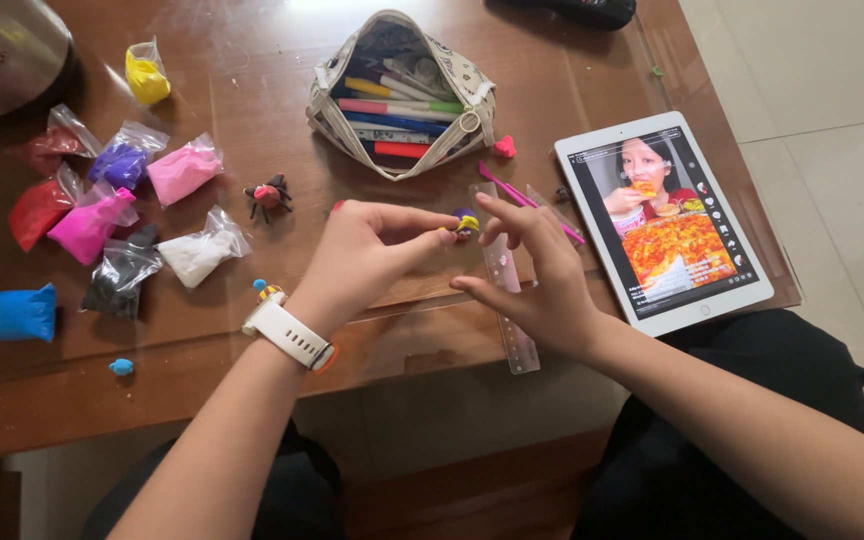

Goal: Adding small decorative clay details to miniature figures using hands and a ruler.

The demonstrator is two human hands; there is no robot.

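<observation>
1. Pinched between thumb and forefinger, the left hand [367, 255] holds a small clay ball [466, 221] of purple and yellow in a narrow grip, just above the surface [252, 90].
2. The right hand [532, 275] meets it from the other side: its fingertips [483, 201] touch the ball, while the remaining fingers are loosely spread and hold nothing else.
3. A white wristwatch [287, 333] sits on the left wrist.
4. A clear ruler [508, 300] lies on the surface under the right hand, running toward the near edge.
5. A pink stick tool [512, 193] lies just beyond the right fingers, and a small pink clay lump [505, 147] rests near it.
6. An open pencil case [404, 95] full of pens stands beyond the hands.
7. A white tablet [664, 220] lies to the right, its screen lit with a video of a person eating.
8. A small clay figure [269, 196], dark with a reddish middle, stands left of the hands.
9. Small plastic bags of clay lie on the left side: yellow [146, 75], purple [120, 163], pink [184, 170], magenta [92, 225], red [37, 210], white [197, 255], black [120, 280] and blue [14, 313].
10. A tiny blue clay bit [121, 367] sits near the front edge, and another small multicoloured piece [267, 290] lies just beside the left wrist.
</observation>
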